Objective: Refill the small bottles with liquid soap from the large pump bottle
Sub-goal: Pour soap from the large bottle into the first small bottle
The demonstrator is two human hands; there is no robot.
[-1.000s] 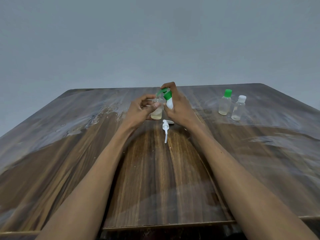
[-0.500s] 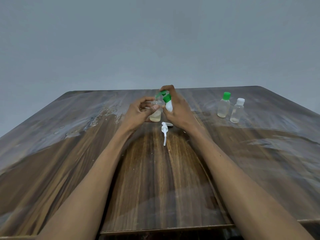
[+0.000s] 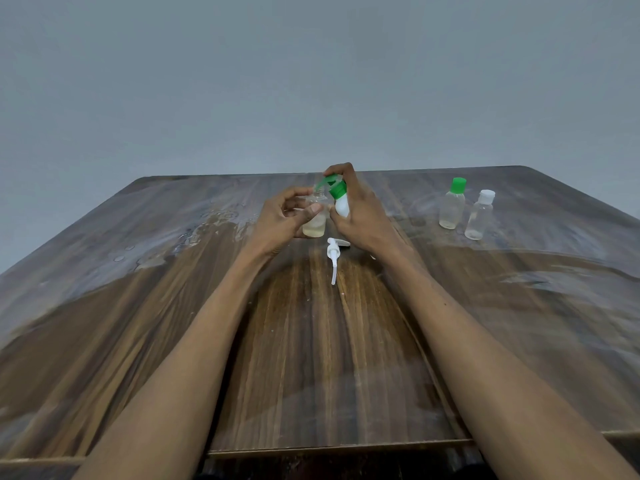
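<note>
left hand (image 3: 289, 221): fingers curled, gripping | right hand (image 3: 360, 216): curled, gripping | both forearms outstretched

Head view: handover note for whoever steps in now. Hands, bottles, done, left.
Left hand holds the open small bottle, a little yellowish liquid at its bottom.
Right hand grips the white bottle with green flip cap, tilted toward the small bottle's mouth.
White pump head lies on the table in front of the hands.
Green-capped bottle and white-capped bottle stand capped on the right, nearly empty.
Left: finish this fill, cap it, probably fill those two.
</note>
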